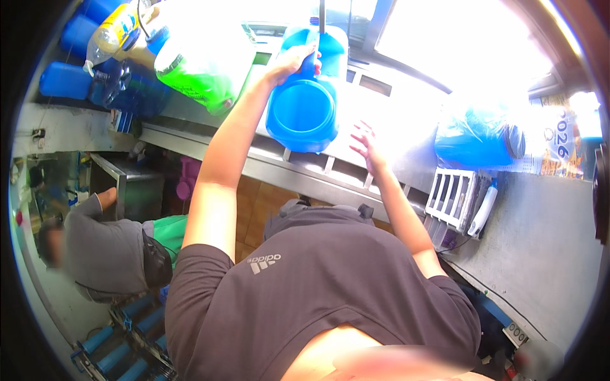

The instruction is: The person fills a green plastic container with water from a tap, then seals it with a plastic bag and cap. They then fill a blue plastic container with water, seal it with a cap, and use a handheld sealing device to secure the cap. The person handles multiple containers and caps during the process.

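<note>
A blue plastic water jug [302, 109] stands in front of me at the white sill. Its near end has a wide round top; I cannot make out whether that is a lid or an open mouth. My left hand [297, 63] is closed around the handle behind this round part. To the right of the jug my right hand [367, 147] hovers in the air, fingers spread, holding nothing.
A white and green bag [202, 79], a clear bottle [113, 37] and blue containers [65, 80] are at the left. On the right are a plastic-wrapped blue item [478, 140] and a white rack [452, 198]. Another person [108, 254] is at the lower left.
</note>
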### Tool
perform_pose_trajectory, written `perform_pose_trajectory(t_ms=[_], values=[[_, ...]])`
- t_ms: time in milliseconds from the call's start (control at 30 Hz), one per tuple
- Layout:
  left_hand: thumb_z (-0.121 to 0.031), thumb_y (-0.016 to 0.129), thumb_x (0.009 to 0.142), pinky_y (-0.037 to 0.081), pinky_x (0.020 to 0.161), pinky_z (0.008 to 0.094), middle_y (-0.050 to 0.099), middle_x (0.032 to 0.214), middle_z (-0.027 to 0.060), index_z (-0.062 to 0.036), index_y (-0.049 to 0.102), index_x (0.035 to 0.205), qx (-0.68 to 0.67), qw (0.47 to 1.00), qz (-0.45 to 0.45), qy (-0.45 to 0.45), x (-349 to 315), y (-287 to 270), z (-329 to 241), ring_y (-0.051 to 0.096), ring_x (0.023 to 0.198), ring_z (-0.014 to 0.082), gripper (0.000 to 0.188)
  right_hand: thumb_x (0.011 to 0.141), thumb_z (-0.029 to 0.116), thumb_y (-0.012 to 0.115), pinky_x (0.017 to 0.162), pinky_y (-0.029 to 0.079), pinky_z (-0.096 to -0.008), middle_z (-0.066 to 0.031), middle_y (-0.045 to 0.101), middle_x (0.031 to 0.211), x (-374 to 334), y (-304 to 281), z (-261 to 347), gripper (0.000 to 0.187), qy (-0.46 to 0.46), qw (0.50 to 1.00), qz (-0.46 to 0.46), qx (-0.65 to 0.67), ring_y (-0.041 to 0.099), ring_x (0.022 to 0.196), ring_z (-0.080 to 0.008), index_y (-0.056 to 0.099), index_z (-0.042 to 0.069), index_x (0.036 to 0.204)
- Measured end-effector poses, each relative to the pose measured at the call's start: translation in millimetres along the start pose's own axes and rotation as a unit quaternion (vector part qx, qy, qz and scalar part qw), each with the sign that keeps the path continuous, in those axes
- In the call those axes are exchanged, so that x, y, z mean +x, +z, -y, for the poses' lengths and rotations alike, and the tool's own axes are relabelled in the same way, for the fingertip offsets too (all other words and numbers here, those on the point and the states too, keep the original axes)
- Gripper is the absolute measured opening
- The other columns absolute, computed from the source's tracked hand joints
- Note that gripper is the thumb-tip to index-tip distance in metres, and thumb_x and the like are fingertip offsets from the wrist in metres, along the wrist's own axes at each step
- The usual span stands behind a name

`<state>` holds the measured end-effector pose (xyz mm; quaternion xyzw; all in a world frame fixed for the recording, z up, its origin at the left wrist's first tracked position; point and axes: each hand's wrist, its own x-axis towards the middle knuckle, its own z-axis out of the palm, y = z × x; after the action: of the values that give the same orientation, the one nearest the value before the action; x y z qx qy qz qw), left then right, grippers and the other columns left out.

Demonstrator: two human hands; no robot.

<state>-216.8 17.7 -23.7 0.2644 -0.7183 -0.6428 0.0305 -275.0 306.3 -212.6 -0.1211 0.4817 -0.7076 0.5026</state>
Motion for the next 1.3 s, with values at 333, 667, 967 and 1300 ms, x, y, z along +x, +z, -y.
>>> perform_pose_trajectory(t_ms=[333, 667, 967, 1300], values=[[-0.04, 0.047, 0.103, 0.054, 0.066, 0.0329, 0.065, 0.074, 0.0112, -0.0009, 0.055, 0.1, -0.049, 0.998, -0.03, 0.033, 39.4, -4.1, 3.3, 0.067, 0.068, 0.02, 0.04, 0.095, 0.042, 0.055, 0.093, 0.049, -0.0561, -0.0147, 0.045, 0.14, 348.2, -100.5, -31.8, 0.057, 0.009, 0.983, -0.096, 0.159, 0.053, 0.116, -0.037, 0.042, 0.008, 0.14], [-0.037, 0.046, 0.104, 0.054, 0.064, 0.0318, 0.065, 0.072, 0.0124, 0.0006, 0.052, 0.1, -0.058, 0.998, -0.034, 0.018, 43.8, 4.5, -6.2, 0.066, 0.066, 0.0202, 0.038, 0.089, 0.033, 0.066, 0.103, 0.041, -0.0594, -0.0137, 0.017, 0.159, 448.9, -100.8, -45.6, 0.079, 0.083, 0.935, -0.151, 0.311, 0.03, 0.14, -0.0393, 0.022, 0.009, 0.151], [-0.036, 0.045, 0.104, 0.056, 0.061, 0.0327, 0.066, 0.071, 0.0127, 0.0012, 0.055, 0.088, -0.044, 0.995, -0.069, 0.054, 59.9, -0.8, -2.8, 0.068, 0.063, 0.0207, 0.042, 0.083, 0.016, 0.066, 0.109, 0.03, -0.0646, -0.0077, 0.006, 0.161, 438.2, -89.7, -15.9, 0.067, 0.051, 0.916, -0.186, 0.351, 0.021, 0.144, -0.0404, 0.035, 0.006, 0.141], [-0.043, 0.051, 0.101, 0.056, 0.06, 0.0317, 0.069, 0.074, 0.0144, 0.0038, 0.057, 0.088, -0.06, 0.994, -0.073, 0.05, 71.2, -0.4, 4.9, 0.07, 0.064, 0.0199, 0.049, 0.082, 0.021, 0.065, 0.1, 0.034, -0.0635, -0.0062, 0.051, 0.126, 466.7, -97.4, -24.3, 0.036, -0.025, 0.956, -0.085, 0.281, 0.041, 0.128, -0.0348, 0.053, 0.014, 0.115]])
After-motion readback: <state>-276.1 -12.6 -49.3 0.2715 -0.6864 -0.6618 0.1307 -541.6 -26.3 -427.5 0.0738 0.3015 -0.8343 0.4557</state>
